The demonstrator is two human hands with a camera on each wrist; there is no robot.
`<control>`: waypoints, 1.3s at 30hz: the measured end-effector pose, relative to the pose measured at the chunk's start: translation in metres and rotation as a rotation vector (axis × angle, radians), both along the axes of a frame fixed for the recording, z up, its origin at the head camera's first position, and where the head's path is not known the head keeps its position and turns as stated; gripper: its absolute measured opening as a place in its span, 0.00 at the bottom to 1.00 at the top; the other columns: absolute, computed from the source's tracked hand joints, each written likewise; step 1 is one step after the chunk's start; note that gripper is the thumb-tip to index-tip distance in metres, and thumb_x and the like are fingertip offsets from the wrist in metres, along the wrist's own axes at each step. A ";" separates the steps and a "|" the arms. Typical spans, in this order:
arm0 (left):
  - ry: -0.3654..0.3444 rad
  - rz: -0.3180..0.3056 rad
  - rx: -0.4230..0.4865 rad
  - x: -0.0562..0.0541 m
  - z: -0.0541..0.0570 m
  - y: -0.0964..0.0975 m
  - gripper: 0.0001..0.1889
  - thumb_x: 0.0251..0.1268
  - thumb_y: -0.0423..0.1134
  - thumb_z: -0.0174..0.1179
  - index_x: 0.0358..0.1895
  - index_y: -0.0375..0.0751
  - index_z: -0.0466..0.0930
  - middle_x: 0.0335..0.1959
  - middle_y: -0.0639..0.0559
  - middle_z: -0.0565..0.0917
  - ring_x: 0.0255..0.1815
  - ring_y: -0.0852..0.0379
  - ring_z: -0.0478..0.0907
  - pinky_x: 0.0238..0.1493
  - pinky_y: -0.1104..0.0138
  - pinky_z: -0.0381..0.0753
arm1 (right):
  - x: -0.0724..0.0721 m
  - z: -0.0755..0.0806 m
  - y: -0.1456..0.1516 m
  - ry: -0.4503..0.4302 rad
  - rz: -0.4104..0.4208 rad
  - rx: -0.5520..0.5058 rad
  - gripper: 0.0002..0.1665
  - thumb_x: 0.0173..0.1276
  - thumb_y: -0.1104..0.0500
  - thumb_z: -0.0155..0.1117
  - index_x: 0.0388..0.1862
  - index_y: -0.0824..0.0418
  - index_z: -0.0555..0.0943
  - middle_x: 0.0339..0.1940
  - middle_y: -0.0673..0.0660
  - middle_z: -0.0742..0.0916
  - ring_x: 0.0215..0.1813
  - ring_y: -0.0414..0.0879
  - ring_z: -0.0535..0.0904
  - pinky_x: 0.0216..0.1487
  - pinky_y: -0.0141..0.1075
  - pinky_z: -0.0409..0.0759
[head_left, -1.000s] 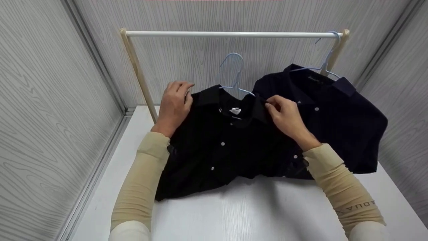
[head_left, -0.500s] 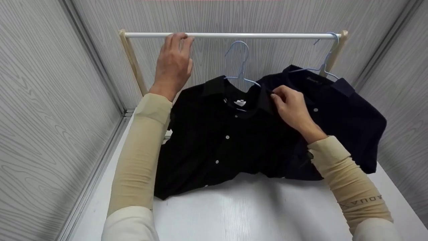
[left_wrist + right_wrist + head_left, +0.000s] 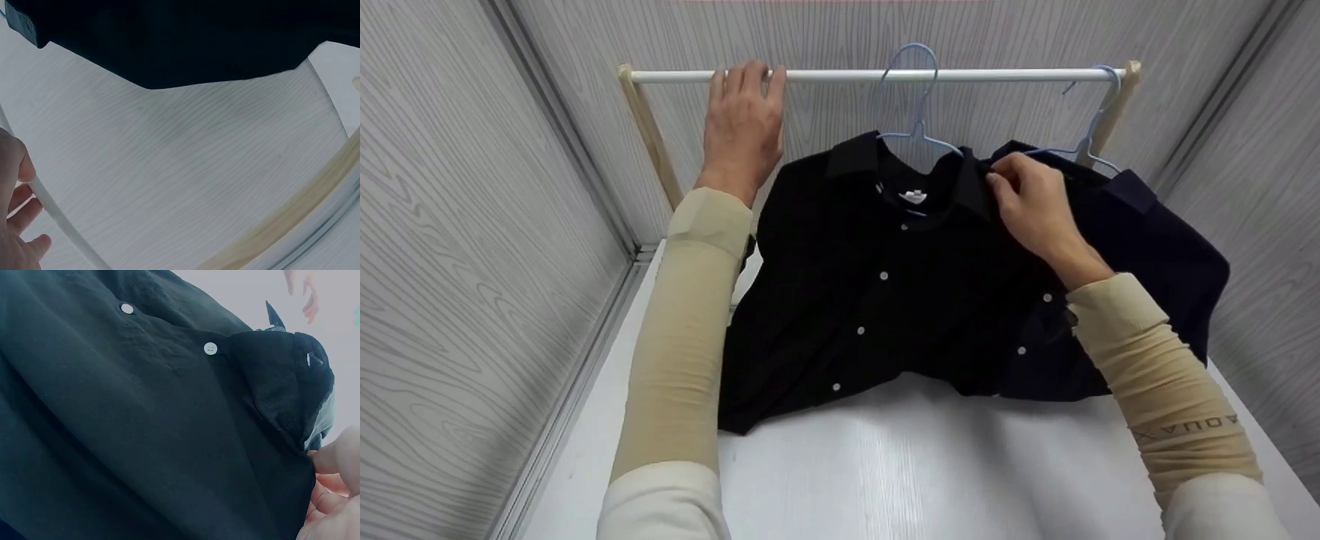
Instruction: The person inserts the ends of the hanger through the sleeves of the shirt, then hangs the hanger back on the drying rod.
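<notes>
A black button-up shirt [image 3: 817, 262] is on a light blue hanger [image 3: 919, 129], its body draped over the white surface in the head view. With thumb and fingertips my right hand [image 3: 1035, 199] pinches the shirt at the shoulder beside the collar; the right wrist view shows this pinch [image 3: 332, 478] close up. The hanger's hook rises above the white rod [image 3: 832, 76] and overlaps it in the head view. My left hand [image 3: 742, 127] grips that rod near its left end, fingers curled over it, as the left wrist view also shows.
A dark navy shirt [image 3: 1162, 247] hangs from the rod's right end on another blue hanger [image 3: 1086, 144], partly behind the black shirt. Wooden posts [image 3: 652, 139] carry the rod. The white tabletop [image 3: 900, 465] lies in front, with grey wood-grain walls [image 3: 457, 262] around.
My left hand has left the black shirt's shoulder and moved up onto the rod. My right hand has raised the shirt and hanger up and to the right, bringing the hook to rod height.
</notes>
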State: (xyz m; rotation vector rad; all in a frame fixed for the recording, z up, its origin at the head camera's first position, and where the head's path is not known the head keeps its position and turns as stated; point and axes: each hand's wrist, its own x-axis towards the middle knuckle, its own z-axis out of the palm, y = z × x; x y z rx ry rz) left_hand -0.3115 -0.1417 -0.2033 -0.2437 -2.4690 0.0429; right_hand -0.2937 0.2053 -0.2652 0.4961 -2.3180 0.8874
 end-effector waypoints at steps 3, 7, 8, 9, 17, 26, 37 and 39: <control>0.016 0.012 -0.021 0.000 0.002 0.000 0.26 0.73 0.28 0.48 0.73 0.38 0.63 0.65 0.39 0.70 0.70 0.42 0.65 0.77 0.53 0.56 | -0.002 0.006 0.001 0.006 -0.007 0.004 0.10 0.72 0.62 0.58 0.40 0.69 0.83 0.33 0.62 0.87 0.30 0.31 0.72 0.36 0.25 0.67; 0.037 0.016 -0.023 0.000 0.003 0.002 0.25 0.70 0.27 0.49 0.70 0.37 0.65 0.63 0.39 0.71 0.67 0.41 0.67 0.74 0.54 0.60 | -0.003 0.016 0.004 0.002 -0.020 0.006 0.11 0.73 0.61 0.58 0.42 0.69 0.83 0.34 0.62 0.87 0.30 0.30 0.71 0.37 0.25 0.67; 0.037 0.012 -0.013 0.000 0.003 0.003 0.24 0.71 0.27 0.49 0.69 0.36 0.66 0.62 0.38 0.71 0.66 0.41 0.67 0.74 0.55 0.61 | -0.003 0.018 0.005 0.001 -0.025 0.005 0.11 0.73 0.61 0.57 0.42 0.69 0.83 0.34 0.62 0.87 0.30 0.30 0.71 0.37 0.25 0.67; 0.036 0.008 -0.001 0.000 0.004 0.005 0.23 0.71 0.27 0.48 0.69 0.35 0.66 0.62 0.38 0.71 0.66 0.40 0.66 0.73 0.55 0.61 | -0.003 0.021 0.006 0.002 -0.030 0.003 0.12 0.73 0.61 0.57 0.42 0.69 0.83 0.34 0.62 0.86 0.30 0.29 0.70 0.37 0.25 0.67; -0.011 0.011 0.039 0.002 0.011 0.015 0.19 0.76 0.30 0.41 0.66 0.34 0.66 0.63 0.38 0.68 0.67 0.40 0.63 0.69 0.55 0.64 | -0.008 0.030 0.015 0.013 -0.080 -0.005 0.12 0.73 0.61 0.57 0.42 0.70 0.83 0.33 0.60 0.84 0.30 0.30 0.68 0.36 0.26 0.65; 0.016 0.018 0.036 0.000 0.006 0.017 0.18 0.76 0.30 0.42 0.66 0.34 0.66 0.63 0.37 0.69 0.67 0.39 0.64 0.69 0.55 0.66 | -0.016 0.006 0.017 -0.010 -0.047 0.061 0.10 0.72 0.64 0.57 0.40 0.71 0.82 0.34 0.66 0.87 0.33 0.43 0.74 0.38 0.29 0.67; 0.020 0.022 0.055 -0.001 0.003 0.012 0.19 0.74 0.29 0.45 0.66 0.35 0.67 0.63 0.39 0.69 0.66 0.40 0.63 0.70 0.56 0.65 | -0.023 -0.013 0.018 -0.063 -0.011 0.065 0.08 0.70 0.66 0.59 0.40 0.71 0.82 0.35 0.65 0.88 0.34 0.42 0.76 0.38 0.25 0.68; 0.012 0.024 0.056 -0.001 0.003 0.012 0.20 0.74 0.28 0.45 0.66 0.35 0.66 0.63 0.39 0.68 0.67 0.40 0.63 0.70 0.56 0.64 | -0.023 -0.014 0.019 -0.075 -0.009 0.065 0.09 0.70 0.65 0.58 0.41 0.71 0.81 0.36 0.65 0.88 0.36 0.45 0.78 0.40 0.28 0.70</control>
